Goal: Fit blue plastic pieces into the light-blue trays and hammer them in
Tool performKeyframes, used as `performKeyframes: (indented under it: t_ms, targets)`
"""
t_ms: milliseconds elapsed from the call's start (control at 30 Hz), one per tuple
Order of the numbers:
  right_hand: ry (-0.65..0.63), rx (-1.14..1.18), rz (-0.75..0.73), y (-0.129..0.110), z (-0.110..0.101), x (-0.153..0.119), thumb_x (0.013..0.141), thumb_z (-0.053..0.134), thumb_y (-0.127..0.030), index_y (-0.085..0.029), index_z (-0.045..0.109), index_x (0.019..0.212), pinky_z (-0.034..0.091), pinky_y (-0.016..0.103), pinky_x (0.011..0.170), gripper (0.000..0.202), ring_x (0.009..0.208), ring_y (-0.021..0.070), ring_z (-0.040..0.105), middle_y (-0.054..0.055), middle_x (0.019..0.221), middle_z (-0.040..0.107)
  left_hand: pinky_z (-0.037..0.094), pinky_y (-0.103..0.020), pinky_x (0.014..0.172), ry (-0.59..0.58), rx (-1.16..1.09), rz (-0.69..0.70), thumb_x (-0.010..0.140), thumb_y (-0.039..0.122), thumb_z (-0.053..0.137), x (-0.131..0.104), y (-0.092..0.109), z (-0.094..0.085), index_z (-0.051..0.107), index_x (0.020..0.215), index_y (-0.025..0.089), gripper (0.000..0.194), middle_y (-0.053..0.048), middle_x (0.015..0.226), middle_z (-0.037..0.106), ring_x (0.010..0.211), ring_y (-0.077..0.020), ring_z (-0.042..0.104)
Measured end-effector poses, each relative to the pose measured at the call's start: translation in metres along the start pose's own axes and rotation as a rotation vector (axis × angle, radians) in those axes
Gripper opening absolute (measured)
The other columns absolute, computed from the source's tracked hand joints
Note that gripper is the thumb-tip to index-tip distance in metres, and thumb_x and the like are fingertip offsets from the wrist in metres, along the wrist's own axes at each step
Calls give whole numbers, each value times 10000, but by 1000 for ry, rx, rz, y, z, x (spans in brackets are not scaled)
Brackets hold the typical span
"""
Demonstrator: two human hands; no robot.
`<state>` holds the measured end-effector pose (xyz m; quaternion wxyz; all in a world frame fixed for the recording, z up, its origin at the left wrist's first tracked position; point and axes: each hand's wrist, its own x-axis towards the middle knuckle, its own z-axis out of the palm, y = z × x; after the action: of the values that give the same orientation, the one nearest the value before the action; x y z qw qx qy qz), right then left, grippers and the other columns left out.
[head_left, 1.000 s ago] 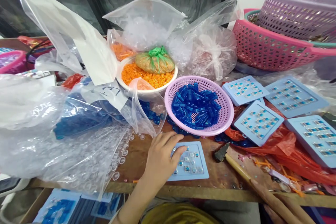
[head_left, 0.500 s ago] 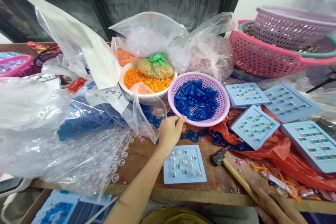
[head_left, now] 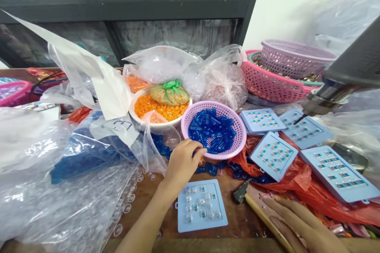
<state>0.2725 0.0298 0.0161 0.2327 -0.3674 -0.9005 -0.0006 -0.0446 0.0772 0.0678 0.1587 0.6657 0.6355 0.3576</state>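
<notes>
"Where is the left hand (head_left: 182,162)?"

"At the near-left rim of the lilac basket (head_left: 239,128), which is filled with blue plastic pieces (head_left: 212,130). Thumb and forefinger are a narrow gap apart, the rest curled. I can't tell whether they grip the rim or a piece."

"And the right hand (head_left: 297,221)?"

"Low over the front edge of the table (head_left: 148,197), right of the middle, its fingers stretched out beside and partly over the wooden handle of a hammer (head_left: 240,193). Whether any finger closes on that handle, I can't tell."

"What sits between the hands?"

"A light-blue tray (head_left: 204,226) near the table's front edge, just in front of the basket, bearing small clear pieces, some with blue centres. The hammer's dark head is to its right."

"And farther back?"

"A white bowl (head_left: 160,125) of orange rings behind the basket on its left, with a green-tied bag (head_left: 169,95) on top. To the basket's right, four more light-blue trays (head_left: 274,156), some above red plastic (head_left: 314,184). A clear bag (head_left: 74,201) covers the table's front-left part, small clear rings at its side."

"Anything overhead?"

"A dark power tool (head_left: 323,97) with its thin bit pointing down toward the back-right tray."
</notes>
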Motion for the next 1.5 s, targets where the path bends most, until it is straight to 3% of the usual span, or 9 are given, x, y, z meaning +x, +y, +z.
performKeyframes:
  t_ms: [167, 233, 333, 433, 533, 700, 900, 1067, 1500]
  targets:
    - [134, 191, 80, -25, 2, 107, 1005, 414, -249, -208, 728, 1003, 591, 256, 725, 317, 820, 174, 711, 79, 912, 738, 491, -318, 736, 7, 12, 40, 934, 237, 524, -43, -24, -4, 681, 814, 219, 198, -25, 832, 690, 797, -194, 639]
    - [-11, 209, 79, -32, 15, 123, 1005, 404, -225, -213, 709, 1050, 573, 276, 765, 308, 862, 182, 705, 75, 959, 739, 498, -325, 737, -36, 79, 40, 907, 186, 546, -55, -38, -3, 686, 834, 220, 161, -25, 845, 691, 812, -202, 643]
    - [-251, 189, 84, -40, 39, 123, 926, 407, -68, -230, 694, 1112, 558, 244, 708, 378, 827, 174, 727, 58, 997, 750, 497, -337, 752, -118, 205, 116, 851, 86, 590, -55, -50, 3, 709, 912, 232, 198, -21, 888, 700, 840, -213, 625]
    - [-358, 141, 103, -42, 61, 121, 783, 374, 75, -177, 701, 1128, 556, 283, 628, 537, 800, 226, 745, 99, 1083, 743, 495, -360, 786, -185, 281, 184, 810, 56, 658, -41, -51, 14, 722, 981, 255, 271, -14, 952, 712, 868, -221, 596]
    - [-424, 146, 115, -39, 73, 128, 807, 382, 68, -158, 711, 1108, 569, 358, 684, 500, 923, 298, 730, 125, 1160, 724, 492, -401, 815, -213, 300, 189, 766, 41, 710, -31, -49, 27, 738, 933, 248, 267, -18, 968, 724, 894, -241, 589]
    - [-409, 283, 165, -38, 68, 133, 931, 407, -49, -139, 691, 1126, 524, 450, 888, 356, 1052, 309, 663, 148, 1111, 716, 501, -411, 854, -148, 248, 138, 853, 104, 645, -38, -52, 27, 726, 1002, 222, 206, -48, 1012, 709, 947, -241, 601]
    - [-442, 672, 156, -58, 57, 128, 868, 516, -25, -194, 643, 1168, 467, 252, 957, 367, 1079, 151, 635, 44, 1141, 698, 515, -351, 859, -29, -131, -29, 896, 140, 570, -69, -46, 7, 720, 969, 233, 191, -34, 977, 699, 952, -203, 639]
    - [-478, 771, 279, -62, 73, 131, 776, 621, -58, -182, 637, 815, 472, 250, 750, 131, 835, 170, 664, 10, 871, 725, 476, -383, 911, -185, -47, -61, 822, 89, 674, -85, -35, 13, 697, 999, 246, 238, -17, 1043, 707, 1013, -221, 616]
    - [-490, 749, 472, -69, 82, 125, 727, 616, -126, -191, 640, 682, 380, 279, 662, 83, 704, 179, 582, 14, 702, 658, 454, -453, 909, -346, 238, 28, 891, 175, 645, -92, -31, 12, 657, 1036, 229, 155, -24, 1095, 691, 1036, -256, 586]
